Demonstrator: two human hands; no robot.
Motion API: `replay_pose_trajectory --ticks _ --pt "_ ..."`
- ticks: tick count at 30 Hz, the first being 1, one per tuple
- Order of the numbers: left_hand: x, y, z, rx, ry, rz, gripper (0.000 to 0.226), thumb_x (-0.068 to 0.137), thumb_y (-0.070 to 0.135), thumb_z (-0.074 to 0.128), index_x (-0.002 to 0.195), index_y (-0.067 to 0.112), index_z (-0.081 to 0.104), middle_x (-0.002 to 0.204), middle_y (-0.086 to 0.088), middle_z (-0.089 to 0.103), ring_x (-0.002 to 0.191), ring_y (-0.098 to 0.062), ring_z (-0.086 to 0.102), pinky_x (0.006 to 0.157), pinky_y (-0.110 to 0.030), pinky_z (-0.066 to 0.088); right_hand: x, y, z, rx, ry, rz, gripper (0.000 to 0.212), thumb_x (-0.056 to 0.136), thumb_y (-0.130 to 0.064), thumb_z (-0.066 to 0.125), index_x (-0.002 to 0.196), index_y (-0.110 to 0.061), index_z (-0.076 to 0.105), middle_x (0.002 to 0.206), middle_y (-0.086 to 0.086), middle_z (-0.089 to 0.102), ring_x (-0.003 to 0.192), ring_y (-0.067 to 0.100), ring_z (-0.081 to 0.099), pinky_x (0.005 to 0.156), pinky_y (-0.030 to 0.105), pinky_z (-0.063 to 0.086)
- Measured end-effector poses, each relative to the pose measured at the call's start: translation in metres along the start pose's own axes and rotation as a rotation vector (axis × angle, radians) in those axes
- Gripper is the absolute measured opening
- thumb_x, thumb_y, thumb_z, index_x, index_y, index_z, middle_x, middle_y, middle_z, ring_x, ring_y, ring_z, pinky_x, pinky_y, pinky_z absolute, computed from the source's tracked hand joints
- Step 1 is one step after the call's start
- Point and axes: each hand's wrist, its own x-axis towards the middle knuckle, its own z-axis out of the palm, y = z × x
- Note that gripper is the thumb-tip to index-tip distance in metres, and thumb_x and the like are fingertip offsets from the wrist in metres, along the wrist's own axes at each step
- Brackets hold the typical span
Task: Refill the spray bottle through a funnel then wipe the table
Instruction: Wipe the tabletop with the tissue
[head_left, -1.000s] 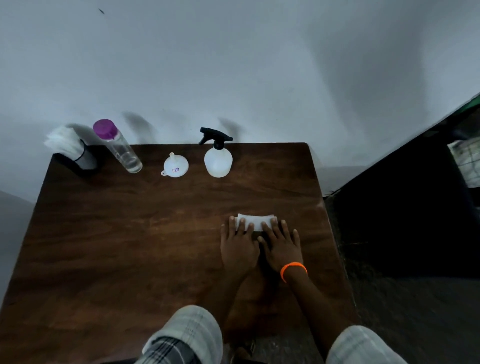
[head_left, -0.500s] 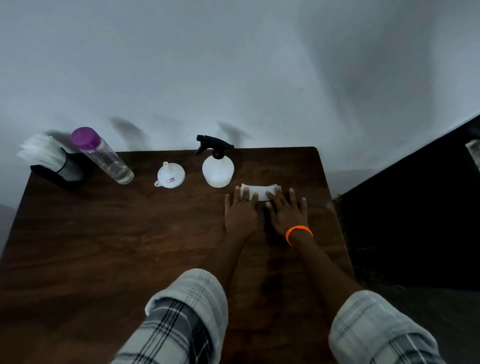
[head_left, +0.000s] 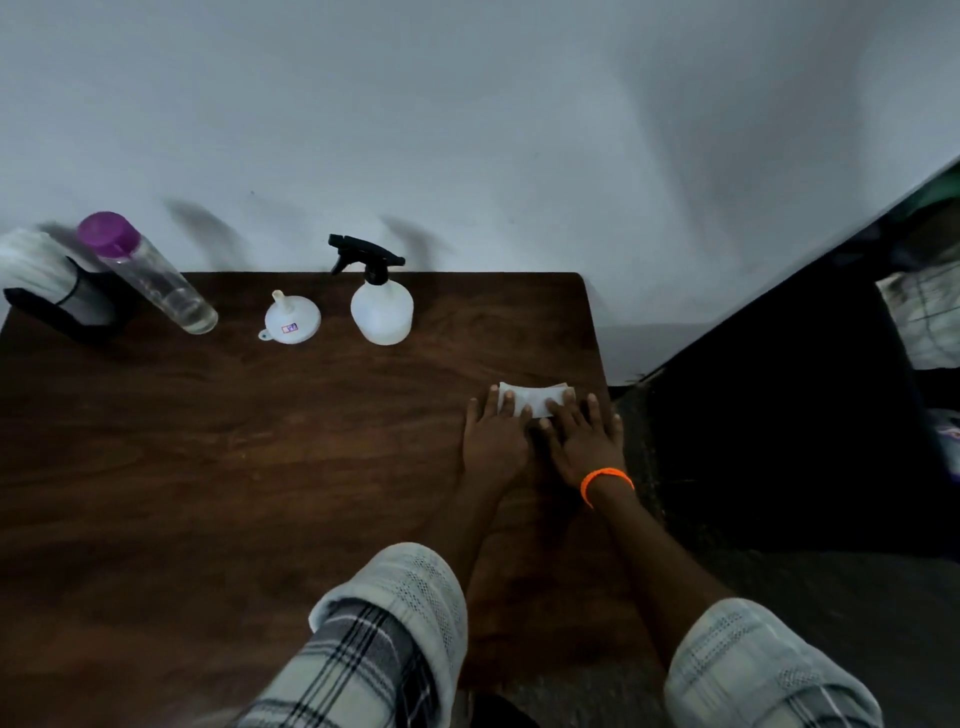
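Both hands, left (head_left: 494, 441) and right (head_left: 586, 446), are lying flat at centre right, fingers extended, fingertips pressing the tissue's (head_left: 531, 399) near edge onto the table (head_left: 234, 467).

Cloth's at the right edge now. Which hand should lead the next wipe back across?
Left, probably. The left hand lies on the inner side of the cloth, facing the unwiped table; the right hand is against the right edge.

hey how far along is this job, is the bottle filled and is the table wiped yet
Refill looks finished: the spray bottle stands with its trigger head on, the funnel lies upside down beside it. Wiping is in hand: left hand and right hand press a white tissue flat near the table's right edge. How much remains unwiped, I cannot tell.
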Motion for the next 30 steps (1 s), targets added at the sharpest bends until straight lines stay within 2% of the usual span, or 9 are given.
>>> replay_pose_trajectory --ticks 3,8,15,17,20,21,23,26,30 --pt "-0.017 0.026 0.006 0.047 -0.057 0.025 0.061 0.106 0.048 0.028 0.162 0.027 0.017 0.171 -0.008 0.003 0.157 -0.029 -0.005 0.125 -0.052 -0.003 -0.029 0.023 0.011 0.019 -0.007 0.017 0.060 0.105 -0.061 0.023 0.160 -0.039 0.021 0.172 -0.008 0.004 0.159 0.020 -0.005 0.124 0.056 -0.006" --pt "-0.050 0.065 0.029 0.020 -0.055 0.047 0.056 0.108 0.037 0.030 0.161 0.028 0.018 0.171 -0.007 0.003 0.158 -0.027 -0.005 0.125 -0.051 -0.003 -0.072 0.056 0.032 0.035 0.008 0.041 0.064 0.103 -0.064 0.021 0.161 -0.037 0.020 0.172 -0.006 0.002 0.158 0.015 -0.007 0.123 0.054 -0.010" --pt "-0.095 0.089 0.072 0.034 -0.034 0.107 0.057 0.104 0.031 0.034 0.160 0.028 0.023 0.170 -0.006 0.010 0.157 -0.029 -0.006 0.125 -0.054 -0.004 -0.134 0.082 0.059 0.054 0.034 0.054 0.082 0.092 -0.072 0.007 0.162 -0.032 0.022 0.172 -0.002 0.004 0.159 0.017 -0.002 0.125 0.052 -0.007" --pt "-0.114 0.088 0.083 0.012 -0.013 0.124 0.056 0.103 0.032 0.029 0.159 0.029 0.027 0.170 -0.005 0.014 0.157 -0.029 -0.004 0.125 -0.053 -0.004 -0.156 0.083 0.068 0.050 0.037 0.068 0.091 0.085 -0.073 -0.004 0.162 -0.032 0.020 0.172 -0.002 0.003 0.159 0.016 -0.003 0.125 0.050 -0.008" --pt "-0.140 0.084 0.098 0.013 0.007 0.171 0.072 0.090 0.046 0.012 0.155 0.028 0.037 0.167 -0.006 0.025 0.157 -0.032 0.003 0.125 -0.055 0.000 -0.187 0.078 0.085 0.066 0.019 0.084 0.091 0.086 -0.072 -0.004 0.163 -0.030 0.019 0.172 0.000 0.003 0.159 0.016 0.000 0.125 0.048 -0.008" --pt "-0.150 0.082 0.103 0.015 -0.004 0.177 0.074 0.088 0.051 0.015 0.154 0.028 0.039 0.167 -0.006 0.026 0.157 -0.033 0.005 0.125 -0.056 0.001 -0.198 0.074 0.092 0.059 0.009 0.087 0.090 0.087 -0.072 -0.003 0.162 -0.029 0.021 0.171 0.001 0.006 0.159 0.017 0.003 0.125 0.048 -0.006" --pt "-0.170 0.076 0.110 0.035 -0.023 0.159 0.068 0.090 0.054 0.034 0.153 0.029 0.042 0.166 -0.005 0.027 0.157 -0.033 0.005 0.125 -0.056 0.002 -0.216 0.065 0.104 0.046 0.006 0.090 0.089 0.093 -0.073 0.001 0.158 -0.024 0.036 0.168 0.008 0.021 0.157 0.022 0.020 0.124 0.049 0.002" --pt "-0.197 0.058 0.116 0.040 -0.035 0.130 0.058 0.094 0.047 0.051 0.150 0.031 0.047 0.165 -0.001 0.032 0.157 -0.032 0.007 0.125 -0.054 0.001 -0.242 0.043 0.124 0.056 0.003 0.077 0.084 0.100 -0.067 0.007 0.147 -0.017 0.055 0.158 0.015 0.043 0.145 0.029 0.045 0.118 0.050 0.012" --pt "-0.231 0.025 0.120 0.057 -0.038 0.122 0.053 0.090 0.051 0.053 0.138 0.033 0.061 0.155 0.000 0.048 0.153 -0.033 0.024 0.120 -0.054 0.010 -0.269 0.005 0.143 0.023 0.007 0.061 0.078 0.102 -0.064 0.011 0.149 -0.016 0.051 0.158 0.016 0.042 0.146 0.029 0.043 0.121 0.047 0.004"
